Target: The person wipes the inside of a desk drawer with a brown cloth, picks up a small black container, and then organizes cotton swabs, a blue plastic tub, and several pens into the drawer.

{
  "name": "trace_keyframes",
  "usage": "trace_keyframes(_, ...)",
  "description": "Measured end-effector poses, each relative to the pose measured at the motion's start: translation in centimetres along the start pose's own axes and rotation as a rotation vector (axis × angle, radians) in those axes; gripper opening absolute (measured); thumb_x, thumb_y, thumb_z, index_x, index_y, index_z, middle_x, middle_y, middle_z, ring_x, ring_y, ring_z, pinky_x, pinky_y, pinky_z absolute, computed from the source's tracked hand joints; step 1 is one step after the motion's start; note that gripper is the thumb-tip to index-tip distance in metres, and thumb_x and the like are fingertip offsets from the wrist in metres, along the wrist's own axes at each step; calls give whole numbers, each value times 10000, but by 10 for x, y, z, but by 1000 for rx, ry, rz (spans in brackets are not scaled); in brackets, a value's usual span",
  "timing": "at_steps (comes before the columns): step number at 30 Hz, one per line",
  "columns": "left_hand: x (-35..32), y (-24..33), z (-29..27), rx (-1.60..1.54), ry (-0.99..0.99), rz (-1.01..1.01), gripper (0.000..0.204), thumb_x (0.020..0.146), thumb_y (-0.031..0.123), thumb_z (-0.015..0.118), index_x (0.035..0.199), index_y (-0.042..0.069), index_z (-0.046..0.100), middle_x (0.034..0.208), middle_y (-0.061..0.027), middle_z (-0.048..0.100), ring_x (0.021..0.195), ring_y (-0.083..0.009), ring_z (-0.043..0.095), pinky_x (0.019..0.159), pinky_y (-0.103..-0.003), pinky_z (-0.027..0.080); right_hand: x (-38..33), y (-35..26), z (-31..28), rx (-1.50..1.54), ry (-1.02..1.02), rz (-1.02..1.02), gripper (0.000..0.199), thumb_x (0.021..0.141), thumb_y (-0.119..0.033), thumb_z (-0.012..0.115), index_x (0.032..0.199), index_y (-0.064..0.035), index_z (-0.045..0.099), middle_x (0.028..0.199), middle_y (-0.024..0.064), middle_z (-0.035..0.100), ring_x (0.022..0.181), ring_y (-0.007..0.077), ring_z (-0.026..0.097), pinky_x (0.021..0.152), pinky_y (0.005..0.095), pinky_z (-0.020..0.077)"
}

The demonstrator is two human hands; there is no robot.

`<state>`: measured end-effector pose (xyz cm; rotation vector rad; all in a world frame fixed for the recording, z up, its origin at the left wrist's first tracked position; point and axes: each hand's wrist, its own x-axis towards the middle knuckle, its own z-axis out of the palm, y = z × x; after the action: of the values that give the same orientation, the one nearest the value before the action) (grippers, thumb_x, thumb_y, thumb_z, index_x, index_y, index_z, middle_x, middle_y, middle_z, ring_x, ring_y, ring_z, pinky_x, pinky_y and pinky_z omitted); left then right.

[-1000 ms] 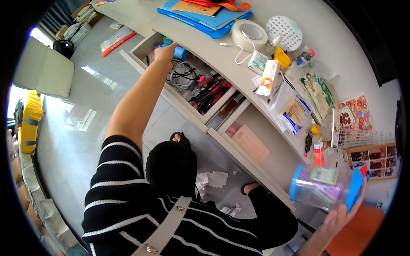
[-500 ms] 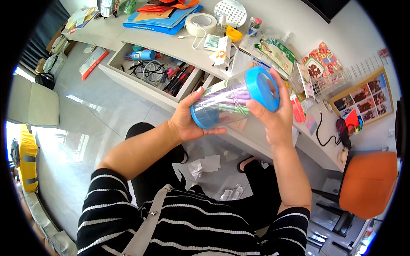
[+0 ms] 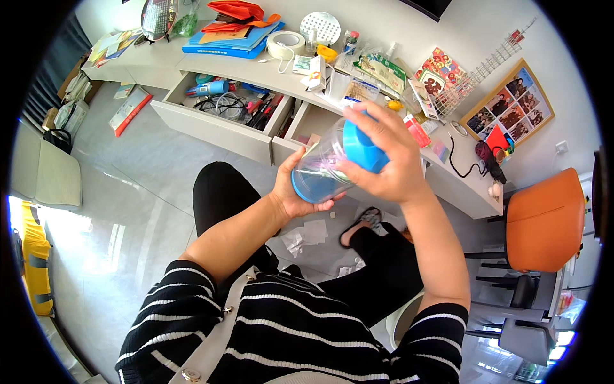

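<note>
While the left hand (image 3: 297, 192) cups the blue base of a clear plastic jar (image 3: 326, 168) held above the lap, the right hand (image 3: 384, 157) clamps its blue lid (image 3: 361, 146); likely mid-twist, needing counter-rotation.

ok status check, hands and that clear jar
Left hand cups the blue base of the clear jar. Right hand grips its blue lid. Open drawers beyond, nothing in the way.
</note>
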<state>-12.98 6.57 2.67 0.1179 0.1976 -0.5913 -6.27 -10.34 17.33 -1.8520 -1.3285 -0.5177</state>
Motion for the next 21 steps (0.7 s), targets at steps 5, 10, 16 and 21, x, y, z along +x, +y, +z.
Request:
trace_keyframes(5, -14, 6, 6, 45, -91, 105, 783, 762, 683, 553, 1337, 158, 473, 1292, -169, 507, 1063, -431, 543, 776, -510, 530, 12, 18, -15, 968, 440, 656, 673, 734, -425, 743, 1272, -82, 529, 1158, 133, 593, 1015, 241, 594, 844, 405, 502)
trace_keyframes(10, -32, 40, 6, -4, -80, 365, 824, 833, 695, 443, 1450, 164, 320, 1446, -178, 353, 1283, -416, 385, 1035, -603, 313, -7, 91, 29, 1159, 465, 1153, 641, 731, -484, 727, 1170, -55, 542, 1082, 118, 589, 974, 235, 591, 809, 390, 512)
trace_keyframes(16, -47, 134, -8, 133, -9, 593, 763, 891, 671, 360, 1460, 167, 292, 1471, -174, 321, 1308, -416, 354, 1057, -615, 269, 18, 186, 119, -23, 123, 663, 600, 677, -478, 770, 1066, -51, 608, 1047, 143, 574, 989, 298, 553, 849, 407, 462)
trace_keyframes(21, -36, 196, -28, 73, 91, 572, 736, 900, 650, 389, 1451, 169, 304, 1475, -160, 318, 1324, -407, 338, 1050, -646, 260, 50, 240, 160, -666, -130, 430, 680, 647, -508, 772, 1129, -55, 612, 1087, 152, 575, 1045, 321, 533, 878, 430, 444)
